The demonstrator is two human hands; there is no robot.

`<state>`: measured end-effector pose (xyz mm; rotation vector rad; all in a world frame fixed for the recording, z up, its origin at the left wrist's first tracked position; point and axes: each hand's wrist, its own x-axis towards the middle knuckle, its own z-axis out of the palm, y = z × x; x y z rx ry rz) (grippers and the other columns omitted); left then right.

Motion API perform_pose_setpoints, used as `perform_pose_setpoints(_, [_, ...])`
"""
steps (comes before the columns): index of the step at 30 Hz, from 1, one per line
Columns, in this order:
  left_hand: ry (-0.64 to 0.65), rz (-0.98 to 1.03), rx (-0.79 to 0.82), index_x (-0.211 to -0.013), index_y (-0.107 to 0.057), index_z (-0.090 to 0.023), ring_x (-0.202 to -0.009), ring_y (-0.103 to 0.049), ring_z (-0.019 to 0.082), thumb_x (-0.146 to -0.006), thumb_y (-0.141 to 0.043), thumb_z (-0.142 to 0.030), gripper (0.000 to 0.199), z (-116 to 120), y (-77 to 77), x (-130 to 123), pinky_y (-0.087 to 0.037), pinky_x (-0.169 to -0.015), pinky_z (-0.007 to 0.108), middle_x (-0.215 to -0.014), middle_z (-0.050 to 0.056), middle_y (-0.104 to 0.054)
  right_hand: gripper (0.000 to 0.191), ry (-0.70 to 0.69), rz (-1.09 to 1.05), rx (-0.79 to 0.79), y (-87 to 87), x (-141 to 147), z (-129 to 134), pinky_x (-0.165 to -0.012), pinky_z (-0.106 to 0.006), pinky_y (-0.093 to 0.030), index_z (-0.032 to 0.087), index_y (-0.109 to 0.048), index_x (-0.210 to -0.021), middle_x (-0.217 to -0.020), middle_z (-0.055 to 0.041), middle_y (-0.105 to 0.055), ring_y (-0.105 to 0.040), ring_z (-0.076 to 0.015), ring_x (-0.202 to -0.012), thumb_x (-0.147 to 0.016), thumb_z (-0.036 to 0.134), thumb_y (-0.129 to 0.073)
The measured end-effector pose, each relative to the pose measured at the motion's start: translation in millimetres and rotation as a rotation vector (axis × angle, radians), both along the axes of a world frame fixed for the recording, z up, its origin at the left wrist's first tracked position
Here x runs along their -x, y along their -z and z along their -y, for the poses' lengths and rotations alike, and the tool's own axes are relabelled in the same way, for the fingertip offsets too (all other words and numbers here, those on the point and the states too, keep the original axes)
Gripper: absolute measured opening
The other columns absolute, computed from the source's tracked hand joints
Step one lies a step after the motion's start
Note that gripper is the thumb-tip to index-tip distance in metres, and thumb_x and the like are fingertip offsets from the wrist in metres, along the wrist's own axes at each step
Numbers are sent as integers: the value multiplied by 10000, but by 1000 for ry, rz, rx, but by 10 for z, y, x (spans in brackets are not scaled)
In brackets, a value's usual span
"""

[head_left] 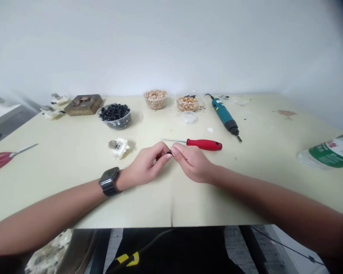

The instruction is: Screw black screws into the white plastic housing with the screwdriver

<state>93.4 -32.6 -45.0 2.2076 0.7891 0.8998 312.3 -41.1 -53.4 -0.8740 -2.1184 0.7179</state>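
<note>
My left hand (150, 161) and my right hand (193, 161) meet over the middle of the table, fingertips pinched together. Between them shows a small black part (169, 152), mostly hidden by the fingers; both hands grip it. Just behind the hands lies a screwdriver (204, 144) with a red handle, its shaft pointing left. Left of my left hand sits a white plastic piece with a small metal motor (120, 147). A clear bowl of small black parts (114, 115) stands farther back.
At the back are two tubs of small parts (155, 99) (188, 102), a metal block (84, 105) and a teal power tool (225, 117). Red-handled scissors (1, 160) lie at the left edge; a bottle (328, 151) lies at the right. Below stands a container of white pieces (50, 253).
</note>
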Motion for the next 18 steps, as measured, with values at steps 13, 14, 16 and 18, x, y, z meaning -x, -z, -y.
perform_pose_setpoints(13, [7,-144,-391,-977,-536,-182,-651,-505,103,-1092,-487,-284,161,-66,-2,45,-356,-606,245,-798,5,-616,606,-162,-272,784,-82,5,-12,-464,-262,-260,219,-396,-728,-569,41,-385,-305,-93,-472,-1095,697,-333])
perform_pose_setpoints(14, [-2,-106,-284,-971,-530,-183,-646,-500,94,-1093,-497,-309,178,-48,-1,35,-363,-605,234,-791,-4,-607,608,-91,-221,615,-74,-14,-18,-502,-268,-296,211,-422,-740,-604,25,-419,-359,-102,-515,-1105,685,-314])
perform_pose_setpoints(16, [-28,-46,-91,-933,-519,-184,-631,-468,88,-1090,-508,-370,244,-19,3,17,-363,-604,229,-751,-22,-566,519,12,-92,271,-54,-60,-37,-584,-275,-333,198,-479,-828,-691,9,-479,-430,-115,-609,-1133,594,-335])
perform_pose_setpoints(18, [-37,5,62,-908,-513,-183,-626,-436,90,-1084,-516,-429,303,-2,11,2,-352,-604,236,-722,-29,-530,356,11,42,26,-33,-108,-65,-628,-280,-331,200,-505,-958,-766,6,-523,-447,-121,-653,-1141,480,-383])
